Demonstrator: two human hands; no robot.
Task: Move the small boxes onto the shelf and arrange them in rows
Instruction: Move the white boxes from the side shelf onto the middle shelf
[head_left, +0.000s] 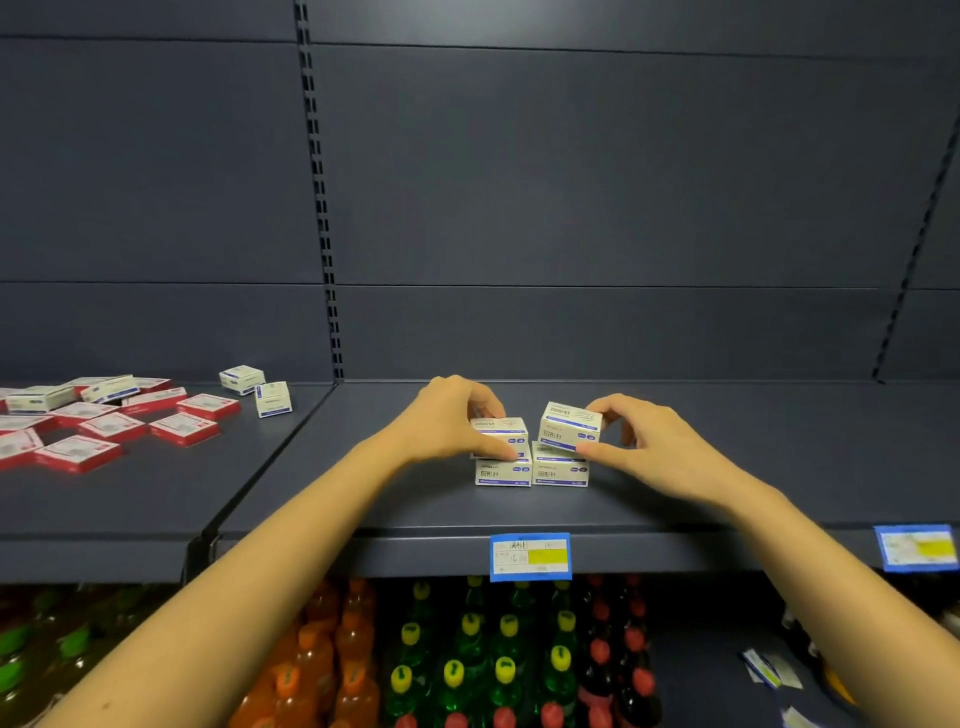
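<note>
Two small white boxes with blue stripes stand side by side on the dark shelf (675, 499): the lower left box (503, 474) and the lower right box (561, 473). My left hand (452, 421) grips a third white box (500, 432) resting on the lower left one. My right hand (644, 441) pinches a fourth white box (569, 423), tilted slightly and just above the lower right box. Two more white boxes (257, 387) lie on the neighbouring shelf to the left.
Several flat red boxes (130, 421) and more white boxes (41, 397) are scattered on the left shelf. A slotted upright (322, 208) divides the bays. Blue price tags (530, 556) hang on the shelf edge. Bottles (467, 660) fill the shelf below.
</note>
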